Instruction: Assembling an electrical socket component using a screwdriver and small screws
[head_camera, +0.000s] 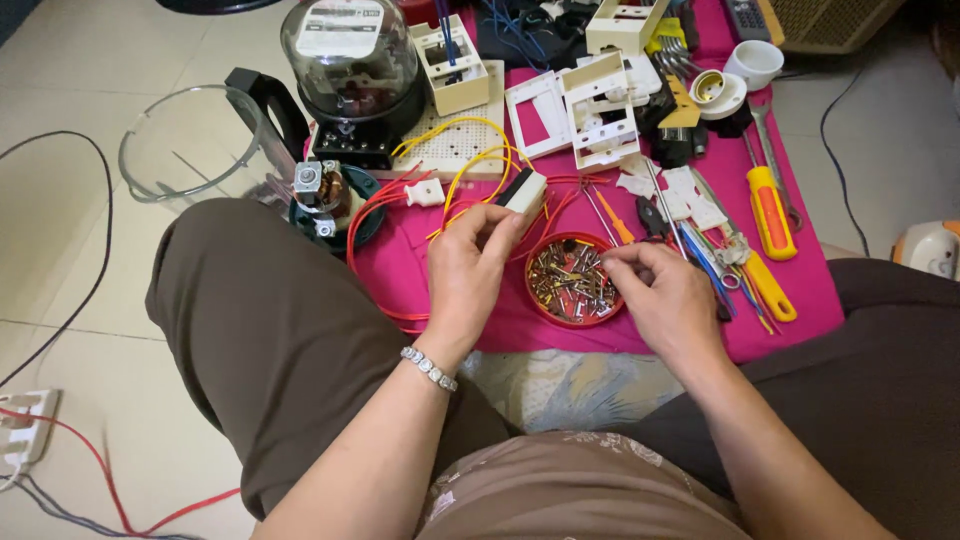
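Pale tiled floor (60, 300), magenta cloth (800, 290)

Screw dish (573, 282) on cloth (780, 330) between hands; screwdrivers (770, 215) right; meter (352, 75) behind-left.

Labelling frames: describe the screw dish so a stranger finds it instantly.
Start at the magenta cloth on the tiled floor. At its near edge, by the right hand, sits a shallow round red dish. Unlike anything nearby, it is heaped with small metal screws.

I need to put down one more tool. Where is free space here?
Bare tile floor left of the glass dome. Some bare pink cloth below the red dish, between left hand and right hand. Crowded above.
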